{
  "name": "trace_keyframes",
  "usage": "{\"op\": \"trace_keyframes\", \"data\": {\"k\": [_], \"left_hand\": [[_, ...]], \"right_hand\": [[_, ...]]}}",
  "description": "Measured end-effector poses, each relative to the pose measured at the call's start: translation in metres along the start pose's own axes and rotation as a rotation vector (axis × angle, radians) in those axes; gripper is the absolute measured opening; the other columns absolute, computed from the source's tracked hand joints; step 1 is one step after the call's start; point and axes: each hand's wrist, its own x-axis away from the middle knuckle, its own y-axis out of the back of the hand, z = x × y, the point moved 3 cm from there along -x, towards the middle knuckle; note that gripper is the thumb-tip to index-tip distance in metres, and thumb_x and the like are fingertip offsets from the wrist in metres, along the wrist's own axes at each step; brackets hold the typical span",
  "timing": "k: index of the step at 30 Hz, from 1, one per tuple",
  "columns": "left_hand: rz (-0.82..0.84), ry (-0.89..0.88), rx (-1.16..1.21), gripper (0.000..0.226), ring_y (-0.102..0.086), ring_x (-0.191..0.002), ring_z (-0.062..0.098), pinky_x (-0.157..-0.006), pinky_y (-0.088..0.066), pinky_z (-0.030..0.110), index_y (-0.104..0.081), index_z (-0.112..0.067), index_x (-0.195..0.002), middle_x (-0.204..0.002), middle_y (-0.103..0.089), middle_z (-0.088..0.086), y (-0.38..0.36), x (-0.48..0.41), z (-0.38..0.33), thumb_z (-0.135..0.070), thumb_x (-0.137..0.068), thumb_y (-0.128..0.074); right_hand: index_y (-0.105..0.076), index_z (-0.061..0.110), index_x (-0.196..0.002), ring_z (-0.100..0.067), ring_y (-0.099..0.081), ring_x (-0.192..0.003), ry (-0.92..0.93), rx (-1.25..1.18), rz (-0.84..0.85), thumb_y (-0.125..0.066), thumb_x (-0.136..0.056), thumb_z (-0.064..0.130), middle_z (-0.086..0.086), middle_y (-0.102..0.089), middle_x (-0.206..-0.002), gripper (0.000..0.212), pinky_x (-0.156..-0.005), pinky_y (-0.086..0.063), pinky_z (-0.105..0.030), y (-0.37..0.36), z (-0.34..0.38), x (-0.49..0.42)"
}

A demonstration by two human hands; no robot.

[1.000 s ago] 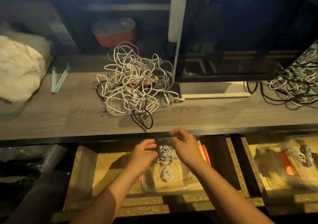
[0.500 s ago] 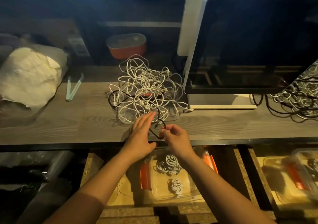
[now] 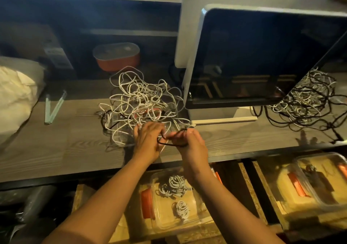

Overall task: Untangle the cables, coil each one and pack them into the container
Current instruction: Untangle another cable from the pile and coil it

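**Head view.** Both hands met near the front edge of the bench [image 3: 56,150], directly before the main tangle of cables [image 3: 142,101]. The left hand [image 3: 147,143] lay against the tangle's near side, its fingers [image 3: 158,129] curled over 1 end of a black cable [image 3: 171,145]. The right hand [image 3: 193,146], just beside it, had its fingers [image 3: 179,134] bent and pinching the same black cable. This cable ran in a short loop between the 2 hands. Whether it was free of the tangle could not be told.

The tangle, mostly white strands with a few black ones, rested on the bench just beside the foot of a dark monitor [image 3: 262,56]. A 2nd tangle [image 3: 308,101] lay to the right of the monitor.

Below the bench's front edge, under the forearms, stood a clear container [image 3: 167,223] with an orange latch [image 3: 147,204]. Inside it lay 2 coiled white cables [image 3: 175,186], apart from each other. A 2nd clear container [image 3: 330,163] stood further right.

Behind the tangle sat an orange pot [image 3: 117,60] with a grey lid. To the left lay 2 pale green sticks [image 3: 54,106] and a white bag [image 3: 16,93].
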Motion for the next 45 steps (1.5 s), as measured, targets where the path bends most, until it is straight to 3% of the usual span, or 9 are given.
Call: {"op": "trace_keyframes", "data": {"k": [5, 8, 15, 18, 23, 28, 32, 38, 45], "left_hand": [[0.062, 0.049, -0.234, 0.021, -0.026, -0.139, 0.02, -0.116, 0.008, 0.044, -0.055, -0.029, -0.111, -0.13, -0.055, -0.003, 0.002, -0.009, 0.005, -0.024, -0.091, -0.048], [0.061, 0.034, -0.299, 0.043, -0.024, -0.14, 0.02, -0.113, 0.01, 0.047, -0.047, -0.026, -0.129, -0.138, -0.048, -0.004, 0.002, -0.011, 0.001, -0.022, -0.087, -0.053], [0.004, 0.058, -0.2, 0.032, -0.025, -0.138, 0.021, -0.111, 0.003, 0.043, -0.06, -0.027, -0.109, -0.133, -0.053, -0.005, -0.001, -0.008, 0.022, -0.006, -0.086, -0.055], [-0.019, 0.182, -0.146, 0.019, -0.027, -0.135, 0.02, -0.112, -0.005, 0.047, -0.063, -0.027, -0.104, -0.134, -0.05, -0.003, 0.0, -0.007, 0.034, -0.02, -0.09, -0.054], [0.157, 0.329, -0.069, 0.031, -0.002, -0.144, 0.017, -0.115, 0.006, 0.04, -0.053, -0.033, -0.122, -0.155, -0.021, -0.001, -0.01, -0.012, 0.032, -0.031, -0.091, -0.049], [0.133, 0.251, -0.038, 0.026, -0.001, -0.145, 0.013, -0.112, 0.014, 0.038, -0.056, -0.036, -0.116, -0.154, -0.023, -0.003, -0.012, -0.01, 0.024, -0.032, -0.09, -0.053], [0.133, 0.252, -0.134, 0.024, -0.004, -0.145, 0.012, -0.115, 0.013, 0.039, -0.061, -0.035, -0.107, -0.151, -0.031, -0.007, -0.011, -0.011, 0.035, -0.043, -0.095, -0.041], [0.006, 0.157, -0.182, 0.039, -0.011, -0.145, 0.014, -0.113, 0.009, 0.036, -0.054, -0.024, -0.125, -0.147, -0.04, -0.001, -0.014, -0.012, 0.036, -0.046, -0.093, -0.045], [-0.089, 0.12, 0.042, 0.034, -0.022, -0.142, 0.018, -0.114, -0.003, 0.036, -0.058, -0.016, -0.12, -0.143, -0.045, 0.005, -0.015, -0.018, 0.049, -0.023, -0.086, -0.061]], "right_hand": [[-0.051, 0.017, -0.085, -0.006, -0.043, -0.059, 0.084, 0.431, 0.027, -0.056, -0.089, 0.016, 0.006, -0.048, -0.066, 0.007, -0.054, -0.038, -0.019, -0.005, 0.009, -0.006], [-0.055, 0.021, -0.116, -0.001, -0.051, -0.074, 0.068, 0.974, 0.121, -0.07, -0.08, 0.026, 0.009, -0.06, -0.09, 0.039, -0.064, -0.047, -0.02, 0.0, -0.001, -0.014], [-0.067, 0.011, -0.099, -0.021, -0.062, -0.092, -0.062, 1.541, 0.424, -0.057, -0.087, 0.018, -0.008, -0.067, -0.1, 0.018, -0.083, -0.054, -0.037, -0.014, -0.03, -0.022], [-0.064, 0.015, -0.102, -0.018, -0.052, -0.103, 0.078, 1.338, 0.439, -0.052, -0.092, 0.027, -0.004, -0.058, -0.108, 0.02, -0.093, -0.044, -0.038, -0.015, -0.03, -0.019], [-0.059, 0.012, -0.12, -0.003, -0.051, -0.114, -0.075, 0.345, 0.271, -0.042, -0.099, 0.015, 0.002, -0.052, -0.129, 0.026, -0.083, -0.046, -0.011, -0.023, -0.01, -0.011], [-0.056, 0.008, -0.089, -0.02, -0.057, -0.073, -0.285, -0.247, -0.132, -0.037, -0.097, 0.017, -0.011, -0.06, -0.08, 0.022, -0.067, -0.045, -0.028, -0.02, -0.017, -0.019], [-0.049, 0.015, -0.083, -0.008, -0.043, -0.048, -0.23, 0.098, -0.135, -0.045, -0.093, 0.011, 0.003, -0.048, -0.06, 0.011, -0.048, -0.039, -0.023, -0.003, -0.014, -0.027], [-0.06, 0.023, -0.071, -0.007, -0.053, -0.059, -0.282, 1.127, 0.486, -0.065, -0.085, 0.032, 0.007, -0.057, -0.064, 0.018, -0.056, -0.042, -0.023, -0.015, -0.029, -0.016], [-0.064, 0.022, -0.093, -0.001, -0.063, -0.081, -0.159, 0.135, 0.11, -0.044, -0.098, 0.012, 0.007, -0.069, -0.086, 0.023, -0.075, -0.046, -0.016, -0.031, -0.01, -0.022]]}}
